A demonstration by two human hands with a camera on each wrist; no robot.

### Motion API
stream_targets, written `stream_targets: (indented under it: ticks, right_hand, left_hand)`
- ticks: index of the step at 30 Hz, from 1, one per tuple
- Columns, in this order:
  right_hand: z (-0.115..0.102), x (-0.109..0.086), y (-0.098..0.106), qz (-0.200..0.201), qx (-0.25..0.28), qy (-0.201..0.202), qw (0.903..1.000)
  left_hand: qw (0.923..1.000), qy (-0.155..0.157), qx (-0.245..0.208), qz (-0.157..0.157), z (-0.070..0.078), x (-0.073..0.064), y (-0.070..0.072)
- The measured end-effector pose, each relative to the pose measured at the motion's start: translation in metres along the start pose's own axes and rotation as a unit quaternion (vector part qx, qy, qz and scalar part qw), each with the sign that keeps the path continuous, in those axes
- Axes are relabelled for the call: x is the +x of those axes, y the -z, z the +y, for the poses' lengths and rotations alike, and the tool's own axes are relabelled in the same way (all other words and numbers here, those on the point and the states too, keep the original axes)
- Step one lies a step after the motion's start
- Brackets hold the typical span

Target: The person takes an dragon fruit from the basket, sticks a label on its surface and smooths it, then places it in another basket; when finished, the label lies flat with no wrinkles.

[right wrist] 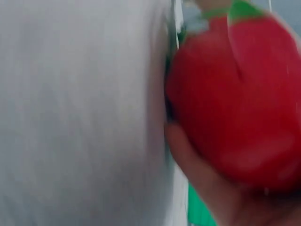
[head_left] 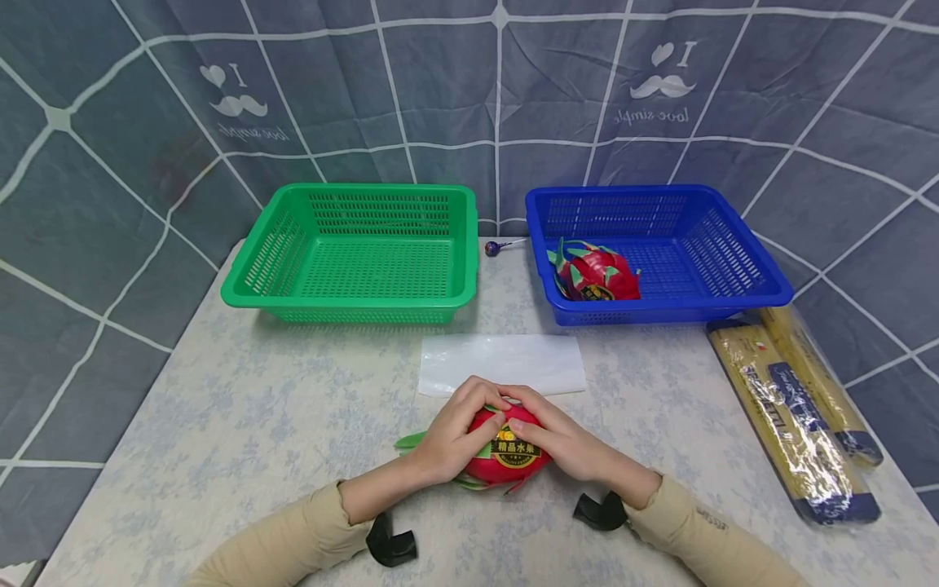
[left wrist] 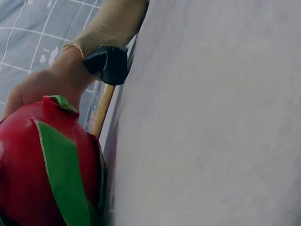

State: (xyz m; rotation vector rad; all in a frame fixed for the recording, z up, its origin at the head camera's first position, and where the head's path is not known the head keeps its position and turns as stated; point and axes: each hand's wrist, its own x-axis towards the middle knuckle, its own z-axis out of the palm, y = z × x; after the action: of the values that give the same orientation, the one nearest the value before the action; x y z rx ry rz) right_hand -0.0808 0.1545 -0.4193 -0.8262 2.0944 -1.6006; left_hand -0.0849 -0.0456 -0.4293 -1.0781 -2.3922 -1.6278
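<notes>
A red dragon fruit (head_left: pixel 487 470) with green scales and a black-and-gold label (head_left: pixel 516 448) lies at the front middle of the table. My left hand (head_left: pixel 456 434) grips its left and top, thumb on the near face. From the other side my right hand (head_left: pixel 568 439) holds it, fingers curled over the top and thumb beside the label. Smooth red skin and a long green scale (left wrist: pixel 61 174) of it fill the left wrist view's lower left. In the right wrist view fingers (right wrist: pixel 197 169) lie against the fruit. Its underside is hidden.
Behind stand a green basket (head_left: pixel 348 315) and a blue basket (head_left: pixel 675 312) with another dragon fruit (head_left: pixel 603 273) inside. A lollipop (head_left: pixel 493 248) lies between them. A white sheet (head_left: pixel 502 359) is just beyond the hands. Two packs of spaghetti (head_left: pixel 788 424) lie at right.
</notes>
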Motion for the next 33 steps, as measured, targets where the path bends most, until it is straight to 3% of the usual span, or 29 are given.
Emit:
stream_targets:
  ticks: [7, 12, 17, 20, 24, 27, 30, 33]
  right_hand:
    - [0.000, -0.001, 0.014, -0.086, 0.025, -0.023, 0.9957]
    - [0.000, -0.001, 0.022, -0.116, 0.041, -0.050, 0.9912]
    - [0.003, -0.002, 0.024, -0.133, 0.061, -0.023, 0.9889]
    - [0.003, -0.003, 0.025, -0.137, 0.034, -0.019, 0.9898]
    - [-0.004, -0.005, 0.031, -0.117, -0.045, -0.046, 0.9910]
    - [-0.011, -0.008, 0.037, -0.108, -0.107, -0.051, 0.9871]
    - [-0.018, -0.012, 0.048, -0.123, -0.124, -0.043, 0.9838]
    - [-0.021, -0.018, 0.066, -0.152, -0.094, -0.045, 0.9828]
  left_hand:
    - [0.9964, -0.057, 0.058, -0.024, -0.001, 0.000, 0.002]
    - [0.9955, -0.056, 0.072, -0.028, -0.002, 0.001, 0.001]
    - [0.9949, -0.055, 0.073, -0.042, -0.004, 0.001, 0.002]
    - [0.9940, -0.061, 0.068, -0.060, -0.005, 0.002, 0.004]
    - [0.9922, -0.054, 0.064, -0.092, -0.005, 0.005, 0.008]
    - [0.9897, -0.024, 0.066, -0.125, -0.004, 0.006, 0.011]
    - [0.9796, 0.000, 0.096, -0.177, -0.002, 0.010, 0.018]
    - [0.9652, 0.011, 0.111, -0.236, -0.001, 0.019, 0.031]
